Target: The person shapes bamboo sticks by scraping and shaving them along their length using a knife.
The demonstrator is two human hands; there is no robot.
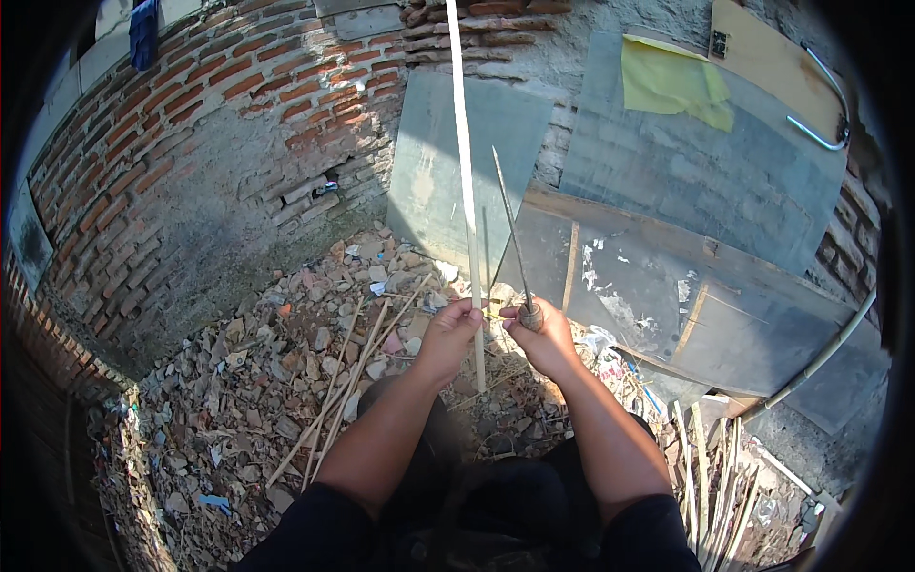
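A long, pale bamboo strip (464, 162) stands nearly upright in front of me, its lower end down by the rubble between my legs. My left hand (451, 341) is closed around it, thumb and fingers pinching it low down. In my right hand (546, 343) is a knife (515, 234) with a long, thin, dark blade pointing up and away; the fingers wrap its round wooden handle (531, 316). Between the two hands shows a small yellowish piece (493, 313), too small to make out. The blade is apart from the bamboo.
Broken brick and stone rubble (276, 381) covers the ground. Loose bamboo strips (345, 386) lie at left, and a bundle of strips (713, 477) at lower right. A brick wall (219, 162) rises at left; grey boards (467, 162) and a curved pole (810, 367) lean ahead and right.
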